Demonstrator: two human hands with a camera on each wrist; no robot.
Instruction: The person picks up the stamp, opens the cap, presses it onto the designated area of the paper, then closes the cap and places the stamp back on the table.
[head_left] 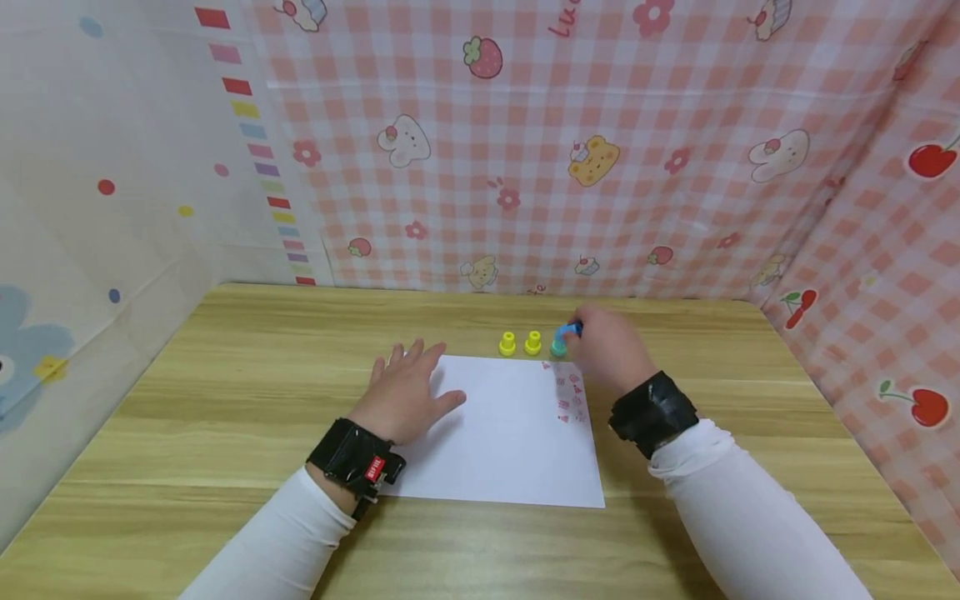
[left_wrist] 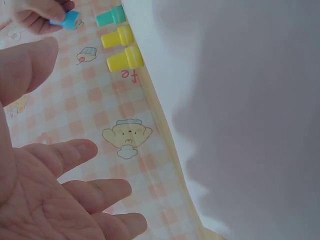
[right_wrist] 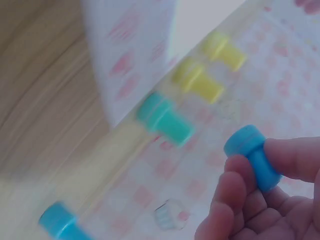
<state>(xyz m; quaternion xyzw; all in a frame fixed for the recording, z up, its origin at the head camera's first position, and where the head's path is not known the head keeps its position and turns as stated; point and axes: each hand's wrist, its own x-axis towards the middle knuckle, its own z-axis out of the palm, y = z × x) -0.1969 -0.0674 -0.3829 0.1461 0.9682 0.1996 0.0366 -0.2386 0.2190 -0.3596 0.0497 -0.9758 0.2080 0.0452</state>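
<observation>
My right hand (head_left: 611,348) pinches a small blue stamp (right_wrist: 250,150) between thumb and fingers, above the back right corner of the white paper (head_left: 502,442). A green stamp (right_wrist: 165,120) stands just below it. Two yellow stamps (head_left: 507,343) stand to the left of the green one, along the paper's far edge. In the right wrist view another blue stamp (right_wrist: 60,220) appears at lower left. My left hand (head_left: 405,400) is spread over the paper's left side, holding nothing; whether it touches the sheet I cannot tell. Small red prints (head_left: 576,392) mark the paper's right side.
Under the paper is a wood-grain table (head_left: 225,433). A pink checked cloth (head_left: 450,192) with cartoon figures hangs behind it, and more patterned cloth (head_left: 892,250) hangs on the right. A white dotted cloth (head_left: 97,242) covers the left side.
</observation>
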